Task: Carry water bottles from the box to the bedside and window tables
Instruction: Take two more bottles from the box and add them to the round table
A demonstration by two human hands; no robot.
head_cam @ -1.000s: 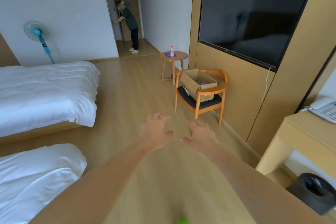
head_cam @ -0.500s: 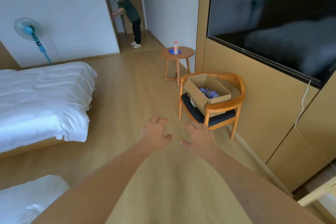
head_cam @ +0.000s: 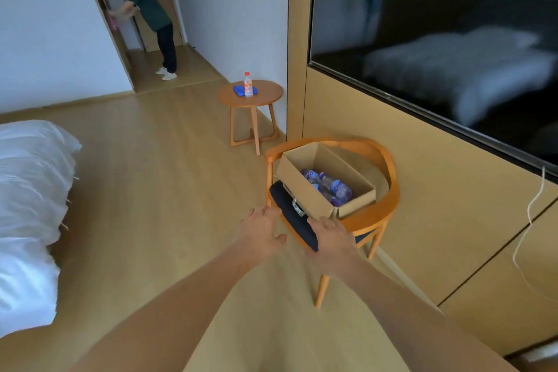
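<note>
— Cardboard box [head_cam: 305,190], where does it sit?
— On the dark cushion of the orange wooden chair [head_cam: 389,172], open at the top, with the water bottles [head_cam: 330,187] lying on their sides inside it.
— And the hands?
— Both reach out on the near side of the chair. The left hand [head_cam: 261,229] hovers over the floor just beside the seat's front corner, fingers spread and holding nothing. The right hand [head_cam: 333,240] is over the cushion edge, fingers relaxed, also holding nothing.
— Anything beyond the chair?
— A round tabletop [head_cam: 265,93] with a red-capped bottle [head_cam: 248,84] standing on a blue cloth [head_cam: 240,90]; farther off, a person [head_cam: 148,12] at the doorway. A white bed [head_cam: 30,205] lies left of the chair.
</note>
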